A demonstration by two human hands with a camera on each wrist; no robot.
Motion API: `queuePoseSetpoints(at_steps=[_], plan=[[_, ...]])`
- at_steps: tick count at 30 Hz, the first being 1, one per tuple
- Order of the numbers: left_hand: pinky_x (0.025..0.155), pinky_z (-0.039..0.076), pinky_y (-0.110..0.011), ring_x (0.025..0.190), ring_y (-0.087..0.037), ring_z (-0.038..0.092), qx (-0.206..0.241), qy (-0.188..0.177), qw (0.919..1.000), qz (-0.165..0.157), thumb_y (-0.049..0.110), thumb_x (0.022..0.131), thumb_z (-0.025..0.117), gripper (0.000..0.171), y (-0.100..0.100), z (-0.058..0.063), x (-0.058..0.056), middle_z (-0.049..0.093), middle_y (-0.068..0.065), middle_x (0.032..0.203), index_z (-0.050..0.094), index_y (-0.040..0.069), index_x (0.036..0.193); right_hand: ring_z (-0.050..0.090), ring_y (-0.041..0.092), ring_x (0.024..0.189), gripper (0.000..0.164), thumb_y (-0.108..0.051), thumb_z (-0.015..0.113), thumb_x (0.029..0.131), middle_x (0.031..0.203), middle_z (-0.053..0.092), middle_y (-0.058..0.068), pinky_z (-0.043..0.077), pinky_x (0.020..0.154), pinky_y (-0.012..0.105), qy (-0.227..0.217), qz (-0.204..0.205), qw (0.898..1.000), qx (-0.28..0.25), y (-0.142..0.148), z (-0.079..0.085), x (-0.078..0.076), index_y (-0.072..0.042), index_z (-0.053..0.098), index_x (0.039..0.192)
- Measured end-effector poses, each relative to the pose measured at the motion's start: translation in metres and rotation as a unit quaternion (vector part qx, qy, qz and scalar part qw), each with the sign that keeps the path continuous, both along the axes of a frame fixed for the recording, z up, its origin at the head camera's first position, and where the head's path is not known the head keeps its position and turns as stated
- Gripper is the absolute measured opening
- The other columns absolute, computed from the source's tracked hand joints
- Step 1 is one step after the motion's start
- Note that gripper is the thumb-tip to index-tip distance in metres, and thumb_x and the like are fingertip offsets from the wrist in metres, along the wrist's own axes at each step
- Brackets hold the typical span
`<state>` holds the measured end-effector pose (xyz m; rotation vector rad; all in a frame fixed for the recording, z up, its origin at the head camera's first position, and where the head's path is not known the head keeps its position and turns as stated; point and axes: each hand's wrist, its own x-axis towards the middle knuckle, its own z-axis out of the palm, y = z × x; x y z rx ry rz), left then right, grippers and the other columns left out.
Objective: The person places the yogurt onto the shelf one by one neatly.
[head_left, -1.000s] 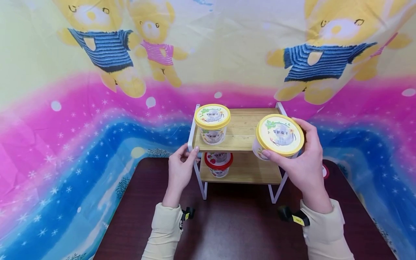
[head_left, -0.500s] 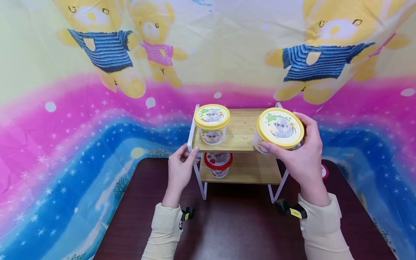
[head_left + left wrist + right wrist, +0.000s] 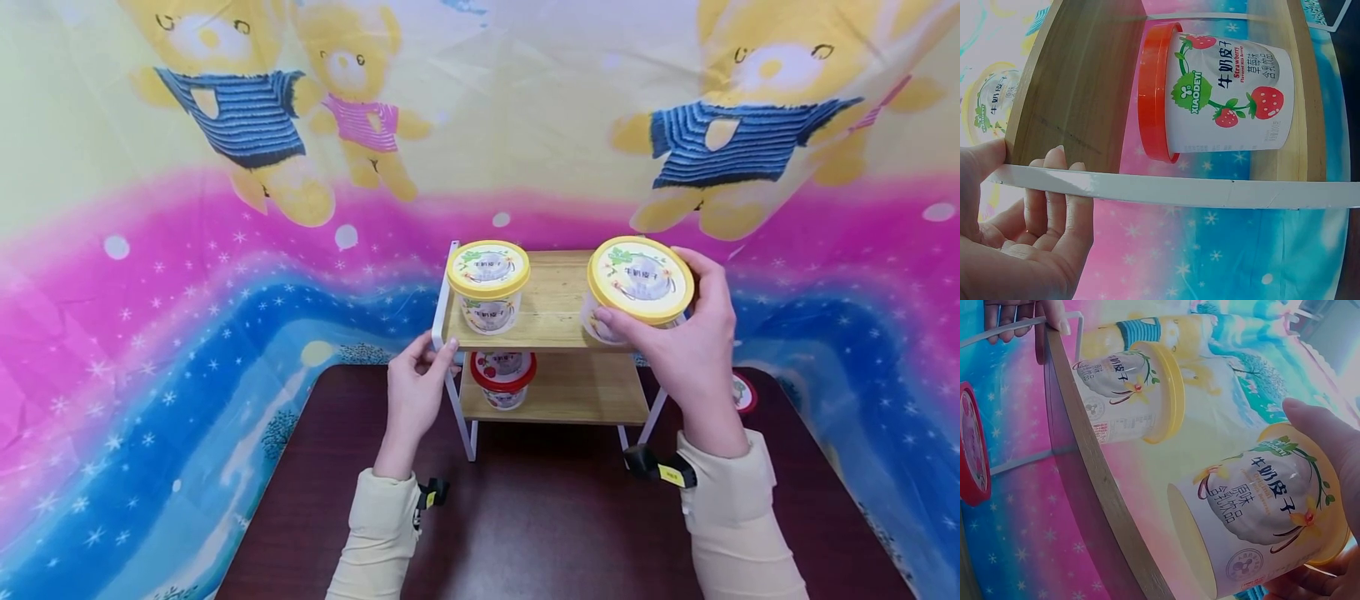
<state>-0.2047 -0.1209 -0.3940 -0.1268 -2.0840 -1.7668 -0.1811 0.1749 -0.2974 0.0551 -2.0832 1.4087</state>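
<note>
Nearest: R hand, thumb & fingers curled round yellow-lidded tub, held above R part of top shelf, apart from it, lbl. 牛奶皮子 / 原味 / 含乳饮品; step in hand is prob. placing it there, next move calling for level lowering, then letting go. L hand pinches white side frame, prob. steadying. Beyond: red-lidded tub, lower shelf, L end, mkd. "XIAODEYI", "Strawberry", 牛奶皮子; red-rimmed lid, far R, part hidden; 2nd yellow-lidded tub, top shelf, L end, upright, also lbl. 牛奶皮子; bear-print backdrop, rear.
</note>
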Motion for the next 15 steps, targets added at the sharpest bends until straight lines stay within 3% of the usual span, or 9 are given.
queuePoseSetpoints(at_steps=[10,15], plan=[[0.072,0.059,-0.033,0.077,-0.034,0.07,0.004,-0.001,1.0,-0.005,0.034,0.098,0.071,0.038,-0.001,-0.001,0.0,0.063,-0.012,0.079,0.071,0.007,0.124,0.048,0.012,0.127,0.094,-0.034,0.096,0.07,0.137,0.052,-0.005,0.045,0.102,0.032,-0.021,-0.005,1.0,0.009,-0.002,0.002,-0.011,-0.019,0.044,0.146],[0.073,0.059,-0.035,0.076,-0.031,0.07,0.004,-0.002,1.0,-0.006,0.035,0.098,0.071,0.038,0.0,0.0,0.001,0.063,-0.013,0.08,0.071,0.007,0.124,0.048,0.012,0.126,0.096,-0.04,0.096,0.068,0.135,0.052,-0.005,0.044,0.101,0.032,-0.026,-0.013,0.999,0.018,-0.003,0.002,-0.015,-0.019,0.044,0.145]])
